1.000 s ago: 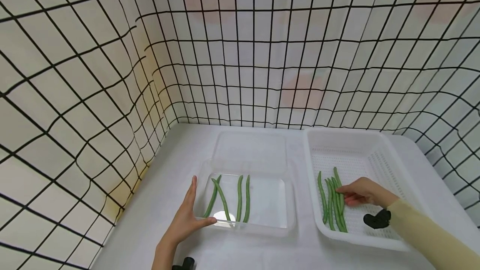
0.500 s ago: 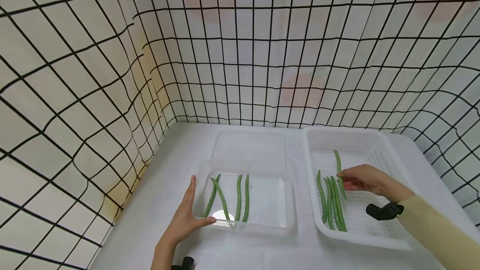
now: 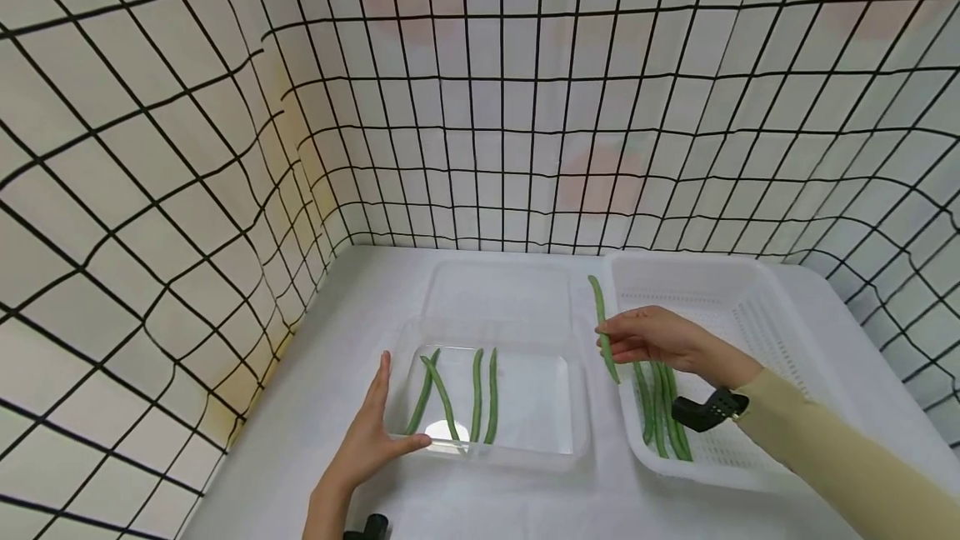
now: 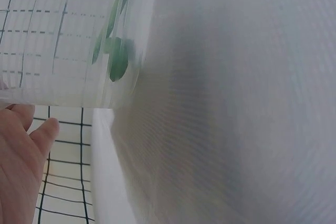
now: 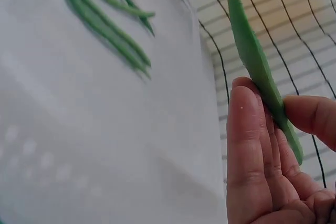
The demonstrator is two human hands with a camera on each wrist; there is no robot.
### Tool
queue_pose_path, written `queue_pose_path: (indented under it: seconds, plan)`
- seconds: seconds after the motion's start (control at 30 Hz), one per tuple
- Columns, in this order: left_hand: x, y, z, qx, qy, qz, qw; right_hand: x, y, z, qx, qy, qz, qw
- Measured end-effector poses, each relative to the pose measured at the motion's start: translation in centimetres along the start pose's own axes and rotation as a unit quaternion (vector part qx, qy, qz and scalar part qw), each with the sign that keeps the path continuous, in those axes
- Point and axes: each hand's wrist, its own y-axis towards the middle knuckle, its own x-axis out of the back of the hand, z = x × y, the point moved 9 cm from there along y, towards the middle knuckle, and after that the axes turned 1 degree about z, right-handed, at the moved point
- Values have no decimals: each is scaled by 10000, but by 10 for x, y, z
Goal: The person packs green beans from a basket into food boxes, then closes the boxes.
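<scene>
My right hand [image 3: 667,340] pinches one green bean [image 3: 599,307] between thumb and fingers, above the left edge of a white perforated basket [image 3: 720,282]. In the right wrist view the held green bean [image 5: 251,51] slants upward from the fingertips. Several more green beans [image 3: 670,407] lie in the basket, partly covered by the hand. My left hand [image 3: 369,440] rests at the left front corner of a clear plastic container [image 3: 536,407], thumb along the front rim and fingers straight along its side. Several green beans [image 3: 477,394] lie inside that container, two of them crossed.
Behind the container lies a flat clear lid [image 3: 498,290] on the white tabletop [image 3: 360,290]. Black wire mesh [image 3: 495,132] with white sheeting behind it encloses the back and both sides.
The right hand has lifted one green bean from the bunch in the basket and carried it left, over the basket's edge. The left hand and the clear container have stayed put.
</scene>
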Motion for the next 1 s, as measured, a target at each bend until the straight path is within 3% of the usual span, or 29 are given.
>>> queue_pose_path:
  seconds: [0.3,0.47,0.67,1.0]
  plan:
    - [0,0,2,-13,-11,-6,10000,-79,43,-5,-160,-127,593,9980]
    - [1,0,1,-36,7,-30,10000,-109,59,-15,-240,-151,610,9977]
    - [-2,1,0,-17,-38,-25,10000,-124,66,-30,-405,-80,445,9982]
    - [1,0,-2,-58,16,-85,9999,-121,63,-41,-523,-419,269,9974]
